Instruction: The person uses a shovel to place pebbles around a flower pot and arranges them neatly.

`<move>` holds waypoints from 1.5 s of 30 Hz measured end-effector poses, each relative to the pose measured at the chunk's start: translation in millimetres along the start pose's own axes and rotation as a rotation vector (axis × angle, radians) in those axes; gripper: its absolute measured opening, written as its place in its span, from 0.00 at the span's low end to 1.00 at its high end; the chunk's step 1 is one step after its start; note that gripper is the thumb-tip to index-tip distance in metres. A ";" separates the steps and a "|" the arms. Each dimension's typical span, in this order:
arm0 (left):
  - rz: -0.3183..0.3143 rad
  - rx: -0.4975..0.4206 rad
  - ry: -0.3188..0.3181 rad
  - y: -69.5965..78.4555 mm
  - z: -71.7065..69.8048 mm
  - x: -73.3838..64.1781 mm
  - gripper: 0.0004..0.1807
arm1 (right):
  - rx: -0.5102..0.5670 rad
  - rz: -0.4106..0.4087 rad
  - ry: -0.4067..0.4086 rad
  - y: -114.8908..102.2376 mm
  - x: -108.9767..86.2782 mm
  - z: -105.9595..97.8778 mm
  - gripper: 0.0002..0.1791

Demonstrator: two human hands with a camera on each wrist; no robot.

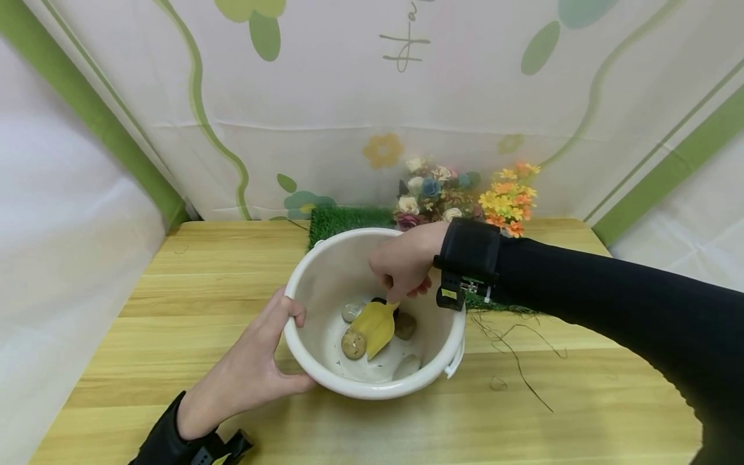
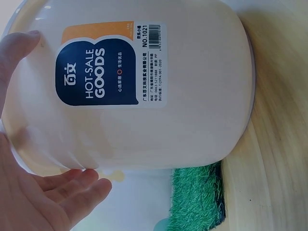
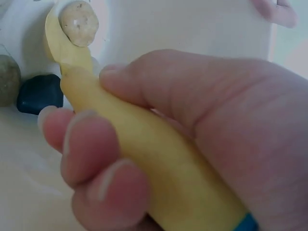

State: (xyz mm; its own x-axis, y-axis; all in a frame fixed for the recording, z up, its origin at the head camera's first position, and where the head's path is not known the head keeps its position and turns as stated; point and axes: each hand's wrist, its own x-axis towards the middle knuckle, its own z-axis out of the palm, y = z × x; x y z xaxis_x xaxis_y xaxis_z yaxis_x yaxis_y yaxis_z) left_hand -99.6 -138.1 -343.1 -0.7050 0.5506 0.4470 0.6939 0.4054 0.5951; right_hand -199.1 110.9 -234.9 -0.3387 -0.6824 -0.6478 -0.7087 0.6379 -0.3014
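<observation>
A printed curtain (image 1: 325, 84) hangs behind the back edge of your wooden bench (image 1: 197, 297). Mid-bench sits the white bucket (image 1: 378, 390), its rim held on the left by your left grip (image 1: 252, 361). Behind it, green turf (image 1: 343, 218) lies near the back edge, with artificial flowers (image 1: 430, 187) right of middle. Your right grip (image 1: 403, 261) is wrapped around the handle of the yellow scoop (image 1: 378, 326); its blade points down inside the bucket, among stones (image 1: 354, 344).
</observation>
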 end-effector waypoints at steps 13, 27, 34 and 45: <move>-0.009 -0.008 -0.003 -0.2 0.0 -0.9 0.36 | -0.009 0.000 -0.002 2.0 2.7 0.6 0.21; 0.006 0.000 0.014 -1.4 1.6 -1.1 0.35 | 0.026 -0.131 -0.016 2.4 14.7 4.6 0.18; -0.004 -0.003 0.009 -0.9 1.6 -0.8 0.35 | 0.061 -0.153 -0.029 2.7 17.1 6.4 0.18; -0.030 -0.010 -0.014 -0.5 0.1 -0.9 0.35 | 0.114 -0.193 -0.068 2.7 24.8 10.2 0.16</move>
State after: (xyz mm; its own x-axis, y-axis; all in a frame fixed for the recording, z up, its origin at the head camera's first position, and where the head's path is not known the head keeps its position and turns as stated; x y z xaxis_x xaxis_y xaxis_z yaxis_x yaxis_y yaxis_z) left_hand -99.3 -138.7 -343.8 -0.7235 0.5481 0.4196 0.6708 0.4150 0.6146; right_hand -203.0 99.4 -258.9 -0.1582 -0.7727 -0.6147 -0.6807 0.5363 -0.4990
